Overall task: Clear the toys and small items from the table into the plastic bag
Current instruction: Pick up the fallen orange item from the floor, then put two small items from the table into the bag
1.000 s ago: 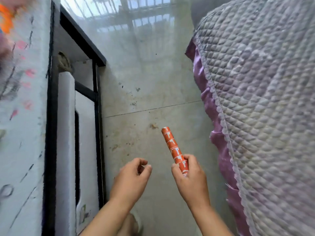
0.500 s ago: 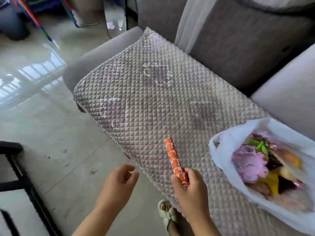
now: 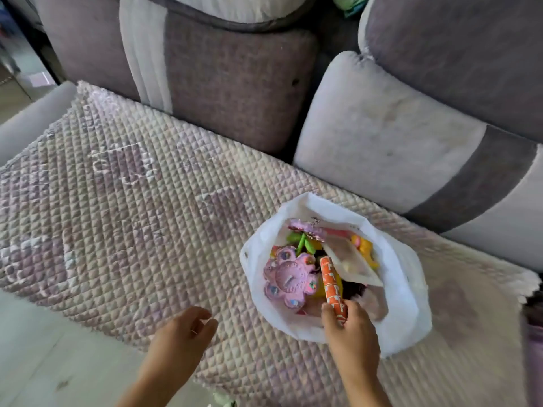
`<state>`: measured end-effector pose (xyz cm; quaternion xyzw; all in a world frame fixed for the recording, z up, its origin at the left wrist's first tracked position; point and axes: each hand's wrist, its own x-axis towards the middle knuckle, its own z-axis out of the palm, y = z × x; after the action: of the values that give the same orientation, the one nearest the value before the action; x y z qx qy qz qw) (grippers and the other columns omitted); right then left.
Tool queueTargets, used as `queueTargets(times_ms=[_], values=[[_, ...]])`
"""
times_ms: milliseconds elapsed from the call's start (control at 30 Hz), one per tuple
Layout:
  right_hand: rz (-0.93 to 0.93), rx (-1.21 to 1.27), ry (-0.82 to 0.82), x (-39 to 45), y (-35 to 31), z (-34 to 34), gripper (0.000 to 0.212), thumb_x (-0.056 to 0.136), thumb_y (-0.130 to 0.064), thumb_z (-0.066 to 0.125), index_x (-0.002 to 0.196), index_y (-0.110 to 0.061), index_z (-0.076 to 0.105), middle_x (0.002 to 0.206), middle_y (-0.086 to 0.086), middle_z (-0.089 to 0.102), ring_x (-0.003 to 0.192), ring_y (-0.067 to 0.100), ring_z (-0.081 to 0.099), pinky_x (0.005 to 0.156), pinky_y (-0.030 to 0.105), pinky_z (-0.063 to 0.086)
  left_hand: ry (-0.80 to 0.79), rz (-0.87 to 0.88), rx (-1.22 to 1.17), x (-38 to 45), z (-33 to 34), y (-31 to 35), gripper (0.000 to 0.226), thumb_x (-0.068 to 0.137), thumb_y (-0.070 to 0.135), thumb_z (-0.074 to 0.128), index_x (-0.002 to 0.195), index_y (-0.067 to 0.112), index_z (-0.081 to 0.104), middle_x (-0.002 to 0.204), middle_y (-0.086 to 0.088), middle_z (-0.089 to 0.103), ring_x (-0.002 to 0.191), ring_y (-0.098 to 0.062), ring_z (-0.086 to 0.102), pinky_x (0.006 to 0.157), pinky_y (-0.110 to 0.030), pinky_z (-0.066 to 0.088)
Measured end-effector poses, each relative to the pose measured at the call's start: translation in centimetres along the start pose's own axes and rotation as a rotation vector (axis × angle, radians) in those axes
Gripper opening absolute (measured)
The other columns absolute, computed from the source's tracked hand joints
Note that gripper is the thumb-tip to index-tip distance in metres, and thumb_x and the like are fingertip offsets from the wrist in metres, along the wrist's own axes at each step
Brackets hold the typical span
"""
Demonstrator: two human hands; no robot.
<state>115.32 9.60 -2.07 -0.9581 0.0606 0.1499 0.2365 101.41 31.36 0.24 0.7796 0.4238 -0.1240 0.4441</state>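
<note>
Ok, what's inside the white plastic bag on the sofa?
The white plastic bag holds a pink flower-shaped toy clock, green plastic pieces, a yellow toy and a pale flat packet. Anything beneath them is hidden.

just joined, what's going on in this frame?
A person is tidying toys into a white plastic bag that sits open on a quilted sofa cover. The right hand grips an orange patterned tube by its lower end, its upper end over the bag's mouth, not yet let go. The bag already holds a pink flower-shaped toy clock and other small toys. The left hand hangs loose beside the bag, holding nothing.
</note>
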Motion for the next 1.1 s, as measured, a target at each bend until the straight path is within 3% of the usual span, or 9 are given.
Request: queueTargets(times_ms=[200,333,567,667,800,1000,1100], values=[[-0.044,-0.104,0.112,5.0,-0.5,0.1,0.038,0.085,-0.043,0.056,0.107,-0.012,0.057,0.103,0.011,0.062,0.096,0.03,0.059,0.068,0.034,0.042,-0.028,-0.01,0.059,1.4,1.6,1.7,0.022,0.083,0.03,0.067,0.074,0.045,0.054,0.065,0.01,0.065,0.062,0.002,0.059,0.06,-0.015,0.044],[-0.02,-0.073,0.112,5.8,-1.0,0.3,0.044,0.085,-0.045,0.056,0.118,-0.015,0.054,0.115,0.009,0.057,0.103,0.028,0.056,0.066,0.03,0.035,-0.035,-0.006,0.097,2.3,1.9,2.0,0.005,0.085,0.034,0.063,0.085,0.037,0.059,0.068,0.013,0.065,0.063,-0.001,0.061,0.063,-0.023,0.047],[-0.144,-0.026,0.036,3.1,-2.4,0.1,0.04,0.085,-0.038,0.058,0.118,-0.016,0.053,0.114,0.005,0.057,0.102,0.024,0.055,0.071,0.03,0.041,-0.019,-0.002,0.09,2.5,1.0,1.7,0.007,0.087,0.037,0.058,0.093,0.034,0.059,0.071,0.013,0.064,0.057,0.001,0.059,0.051,-0.015,0.039],[-0.268,0.033,-0.036,0.7,-4.2,0.1,0.032,0.083,-0.032,0.062,0.11,-0.016,0.057,0.1,0.001,0.06,0.091,0.021,0.057,0.071,0.032,0.047,0.025,0.01,0.072,1.5,-0.5,0.5,0.006,0.087,0.036,0.059,0.092,0.034,0.06,0.069,0.015,0.062,0.057,0.003,0.056,0.049,-0.011,0.036],[-0.463,0.099,-0.229,-3.9,-7.7,0.7,0.031,0.082,-0.026,0.066,0.11,-0.015,0.061,0.093,0.002,0.065,0.086,0.018,0.059,0.078,0.037,0.05,0.082,-0.012,0.005,-0.8,-3.5,-2.1,0.003,0.086,0.032,0.062,0.086,0.032,0.059,0.067,0.012,0.06,0.058,-0.001,0.053,0.053,-0.017,0.039],[-0.809,0.077,-0.439,-13.5,-13.4,2.8,0.033,0.084,-0.033,0.062,0.115,-0.022,0.059,0.088,-0.006,0.061,0.086,0.009,0.056,0.077,0.022,0.046,0.221,-0.134,-0.124,-7.3,-9.5,-7.9,0.004,0.088,0.03,0.06,0.088,0.033,0.057,0.072,0.014,0.059,0.065,-0.002,0.054,0.057,-0.013,0.04],[-0.949,0.043,-0.519,-18.6,-16.0,4.0,0.034,0.084,-0.036,0.06,0.116,-0.025,0.058,0.088,-0.009,0.06,0.086,0.008,0.054,0.077,0.021,0.044,0.302,-0.212,-0.193,-11.2,-12.6,-11.5,0.003,0.089,0.026,0.06,0.092,0.027,0.06,0.079,0.005,0.062,0.073,-0.012,0.058,0.064,-0.024,0.043]])
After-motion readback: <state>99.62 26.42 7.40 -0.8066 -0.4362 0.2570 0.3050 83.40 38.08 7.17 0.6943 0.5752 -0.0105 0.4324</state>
